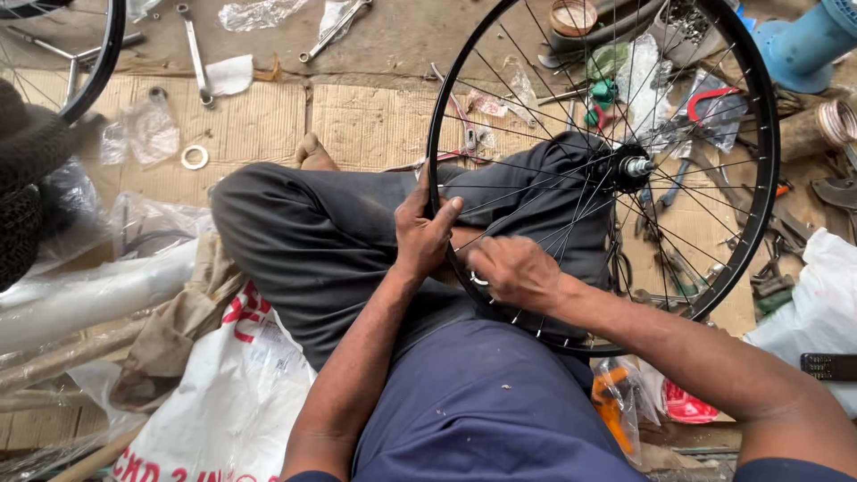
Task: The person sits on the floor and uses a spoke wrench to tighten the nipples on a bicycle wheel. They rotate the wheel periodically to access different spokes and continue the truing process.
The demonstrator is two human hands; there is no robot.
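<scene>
I see a black bicycle wheel standing upright on the lap at centre right, its thin steel spokes running to a shiny hub. My left hand wraps the smooth rim, fingers curled tight around it; my right hand pinches at a spoke near the rim. Below lies ribbed cardboard, with wrenches at upper left and crinkled plastic bags.
</scene>
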